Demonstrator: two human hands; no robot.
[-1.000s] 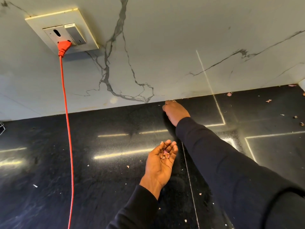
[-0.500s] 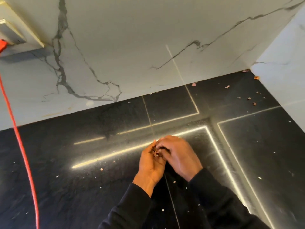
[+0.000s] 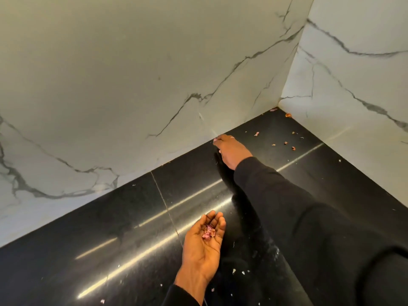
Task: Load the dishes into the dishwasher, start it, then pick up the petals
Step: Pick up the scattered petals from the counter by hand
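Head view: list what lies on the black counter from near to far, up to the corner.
Near to far: pale crumbs → left hand cupping gathered petals → right hand → loose petals → corner petal.

Right hand (image 3: 231, 151) fingertips hidden under knuckles, grip unclear. Left sleeve (image 3: 181, 299) cut by bottom edge. Corner specks (image 3: 286, 143) too small to name.

One person, bare-handed, wears a plain black long-sleeved top. The right sleeve (image 3: 298, 217) fills the near right of the view, its soft matte fabric loose and creased in broad folds, ending at the wrist of the right hand (image 3: 231, 151). The left sleeve (image 3: 178, 298) shows only its cuff, below the left hand (image 3: 202, 246).
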